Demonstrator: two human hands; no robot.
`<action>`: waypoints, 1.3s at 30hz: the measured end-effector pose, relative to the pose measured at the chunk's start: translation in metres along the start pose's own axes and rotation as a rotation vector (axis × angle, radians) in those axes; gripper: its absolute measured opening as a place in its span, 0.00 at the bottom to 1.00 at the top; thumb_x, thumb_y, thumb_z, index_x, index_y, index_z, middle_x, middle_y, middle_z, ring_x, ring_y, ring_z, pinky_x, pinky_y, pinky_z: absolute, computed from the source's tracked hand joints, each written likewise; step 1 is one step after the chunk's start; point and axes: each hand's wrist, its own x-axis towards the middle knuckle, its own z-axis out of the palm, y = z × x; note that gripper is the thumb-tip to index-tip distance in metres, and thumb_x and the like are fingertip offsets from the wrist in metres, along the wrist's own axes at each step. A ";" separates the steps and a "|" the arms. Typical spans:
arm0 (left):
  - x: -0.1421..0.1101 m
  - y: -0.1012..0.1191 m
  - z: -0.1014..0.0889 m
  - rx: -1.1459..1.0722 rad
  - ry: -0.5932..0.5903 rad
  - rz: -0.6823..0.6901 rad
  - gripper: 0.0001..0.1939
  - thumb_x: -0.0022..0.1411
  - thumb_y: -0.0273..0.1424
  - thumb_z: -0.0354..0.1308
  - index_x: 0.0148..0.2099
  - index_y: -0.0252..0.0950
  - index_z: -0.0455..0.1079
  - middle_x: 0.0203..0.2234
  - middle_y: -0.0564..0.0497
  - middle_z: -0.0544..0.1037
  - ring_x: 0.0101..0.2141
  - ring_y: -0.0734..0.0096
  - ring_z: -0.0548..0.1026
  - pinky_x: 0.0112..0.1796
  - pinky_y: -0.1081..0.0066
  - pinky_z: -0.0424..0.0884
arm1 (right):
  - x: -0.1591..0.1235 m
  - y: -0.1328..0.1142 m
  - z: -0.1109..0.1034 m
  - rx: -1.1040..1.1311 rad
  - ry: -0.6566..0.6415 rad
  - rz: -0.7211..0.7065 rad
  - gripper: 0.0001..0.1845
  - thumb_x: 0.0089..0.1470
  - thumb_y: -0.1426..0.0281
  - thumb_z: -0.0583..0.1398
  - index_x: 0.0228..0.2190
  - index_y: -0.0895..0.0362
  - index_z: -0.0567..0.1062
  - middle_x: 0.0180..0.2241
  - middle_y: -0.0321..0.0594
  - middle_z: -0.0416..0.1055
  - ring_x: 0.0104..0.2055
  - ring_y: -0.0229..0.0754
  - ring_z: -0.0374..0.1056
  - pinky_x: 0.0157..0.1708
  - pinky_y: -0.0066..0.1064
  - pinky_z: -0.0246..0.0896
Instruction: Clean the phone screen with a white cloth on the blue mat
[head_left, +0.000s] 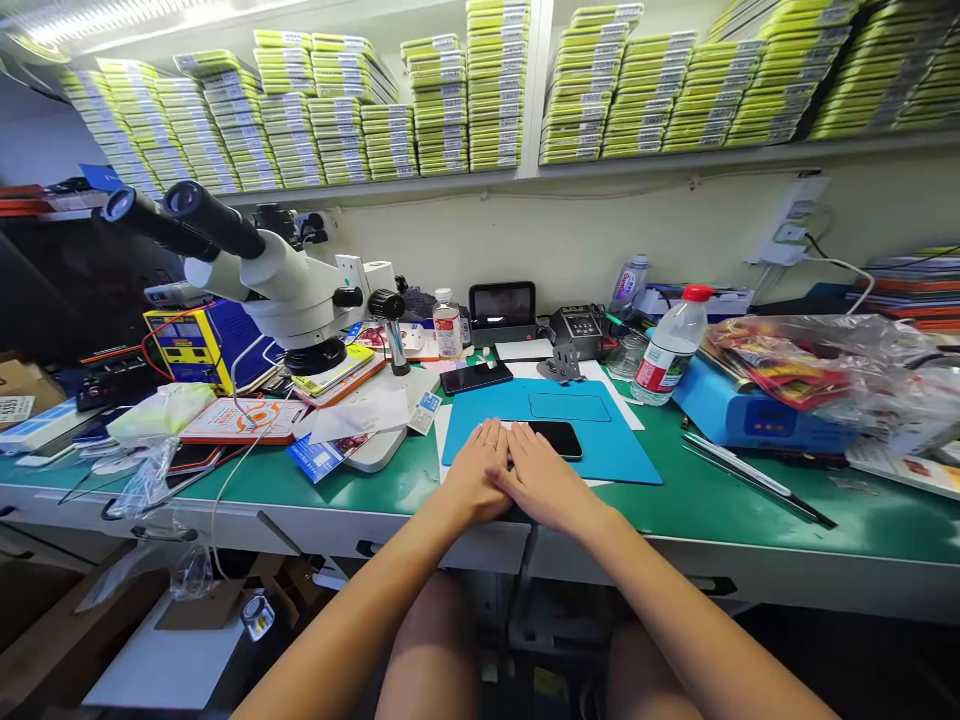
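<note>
My left hand (477,471) lies flat, palm down, over the front left of a blue mat (615,440). Beside it my right hand (545,480) also rests flat, its thumb crossing onto the left hand. Fingers on both hands are stretched out and I see nothing gripped. A black smartphone (559,439) lies on the mat, its left part hidden by my right fingers. Behind the hands a second dark phone (477,377) lies at the mat's back left edge. A rounded rectangle outline marks the mat behind the smartphone.
A microscope (285,300) stands at the left. At the right are a red-capped bottle (671,345), a blue device (750,410) under plastic bags, and tweezers (739,465). A small screen (502,308) stands behind. Stacked green boxes (499,90) fill the shelf above.
</note>
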 end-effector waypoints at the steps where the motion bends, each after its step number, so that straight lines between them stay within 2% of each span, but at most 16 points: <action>1: 0.001 0.001 0.000 0.001 -0.005 -0.003 0.36 0.70 0.39 0.39 0.73 0.21 0.43 0.72 0.33 0.45 0.71 0.52 0.43 0.69 0.56 0.42 | -0.001 0.001 0.000 -0.004 0.000 -0.001 0.53 0.62 0.40 0.33 0.69 0.70 0.51 0.70 0.58 0.49 0.72 0.58 0.43 0.68 0.51 0.41; 5: 0.004 0.008 -0.001 0.043 -0.037 -0.007 0.37 0.69 0.40 0.42 0.73 0.22 0.45 0.72 0.34 0.46 0.71 0.49 0.44 0.69 0.54 0.43 | -0.003 0.009 0.000 -0.017 -0.001 0.001 0.52 0.62 0.41 0.32 0.68 0.69 0.52 0.69 0.58 0.51 0.72 0.57 0.44 0.68 0.51 0.42; 9: 0.006 0.018 -0.003 0.044 -0.024 -0.018 0.37 0.70 0.39 0.37 0.73 0.20 0.44 0.71 0.32 0.45 0.71 0.49 0.44 0.69 0.55 0.43 | -0.007 0.016 -0.001 -0.018 -0.005 0.000 0.52 0.62 0.41 0.33 0.69 0.69 0.51 0.70 0.56 0.48 0.73 0.56 0.43 0.69 0.49 0.42; 13: 0.009 0.026 -0.003 0.055 -0.032 -0.051 0.37 0.70 0.39 0.39 0.73 0.21 0.43 0.71 0.32 0.46 0.71 0.48 0.44 0.69 0.54 0.44 | -0.009 0.021 -0.002 -0.019 0.006 0.017 0.51 0.63 0.41 0.32 0.68 0.67 0.53 0.69 0.56 0.51 0.72 0.56 0.46 0.68 0.51 0.42; 17: 0.011 0.034 0.001 0.078 0.004 -0.027 0.36 0.70 0.39 0.39 0.73 0.23 0.44 0.71 0.33 0.46 0.71 0.48 0.44 0.69 0.51 0.44 | -0.014 0.026 -0.002 -0.029 0.015 0.016 0.51 0.63 0.41 0.33 0.68 0.68 0.52 0.70 0.56 0.50 0.72 0.55 0.44 0.69 0.51 0.41; 21: 0.016 0.041 0.004 0.102 0.003 -0.037 0.36 0.70 0.39 0.37 0.73 0.22 0.44 0.71 0.35 0.48 0.71 0.49 0.45 0.69 0.52 0.45 | -0.017 0.034 -0.003 -0.038 0.007 0.036 0.51 0.63 0.42 0.32 0.69 0.68 0.51 0.69 0.56 0.51 0.72 0.56 0.45 0.68 0.54 0.40; 26: 0.020 0.054 0.006 0.115 -0.041 -0.030 0.38 0.70 0.41 0.37 0.74 0.22 0.41 0.72 0.34 0.43 0.71 0.47 0.40 0.69 0.49 0.42 | -0.026 0.044 -0.006 -0.033 -0.015 0.039 0.47 0.64 0.42 0.36 0.70 0.62 0.49 0.70 0.52 0.49 0.73 0.54 0.41 0.69 0.54 0.38; 30: 0.024 0.064 0.002 0.140 -0.068 -0.039 0.36 0.71 0.38 0.36 0.73 0.20 0.42 0.72 0.33 0.44 0.71 0.48 0.42 0.69 0.52 0.40 | -0.030 0.052 -0.010 -0.023 -0.049 0.063 0.49 0.64 0.42 0.33 0.69 0.65 0.49 0.70 0.56 0.48 0.73 0.55 0.41 0.69 0.56 0.34; 39: 0.035 0.072 0.007 0.126 -0.029 -0.026 0.36 0.70 0.37 0.36 0.73 0.20 0.43 0.71 0.34 0.48 0.71 0.49 0.45 0.69 0.53 0.43 | -0.032 0.068 -0.015 -0.049 -0.062 0.059 0.48 0.64 0.43 0.33 0.69 0.65 0.50 0.70 0.56 0.49 0.73 0.55 0.42 0.69 0.59 0.32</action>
